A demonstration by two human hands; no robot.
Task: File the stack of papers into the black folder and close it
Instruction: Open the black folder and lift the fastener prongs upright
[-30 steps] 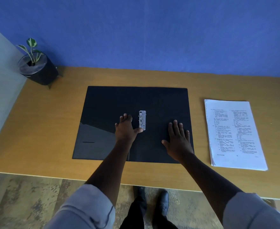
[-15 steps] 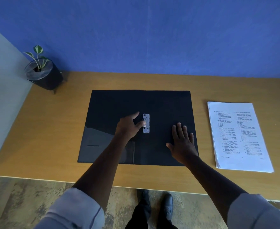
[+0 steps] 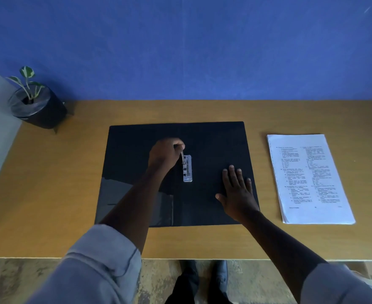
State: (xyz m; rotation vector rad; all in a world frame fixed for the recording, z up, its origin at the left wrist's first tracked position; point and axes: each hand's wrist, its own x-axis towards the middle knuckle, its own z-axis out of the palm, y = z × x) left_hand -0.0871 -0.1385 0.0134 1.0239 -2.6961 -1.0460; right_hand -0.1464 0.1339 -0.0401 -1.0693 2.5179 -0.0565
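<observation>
The black folder (image 3: 213,145) lies open and flat in the middle of the wooden table (image 3: 49,194). A silver metal clip (image 3: 187,170) runs along its spine. My left hand (image 3: 165,155) is over the far end of the clip, thumb and fingers pinched on its lever, which is raised. My right hand (image 3: 237,189) rests flat with fingers spread on the folder's right half, near the front right corner. The stack of printed white papers (image 3: 308,178) lies on the table to the right of the folder, apart from it.
A small plant in a black pot (image 3: 38,106) stands at the table's back left corner. A blue wall (image 3: 180,51) rises behind the table. The table's front edge is close to me, with my shoes (image 3: 204,279) on the floor below.
My left hand moved from beside the clip up to its far end and pinched the lever, lifting it. My right hand stayed flat on the folder.
</observation>
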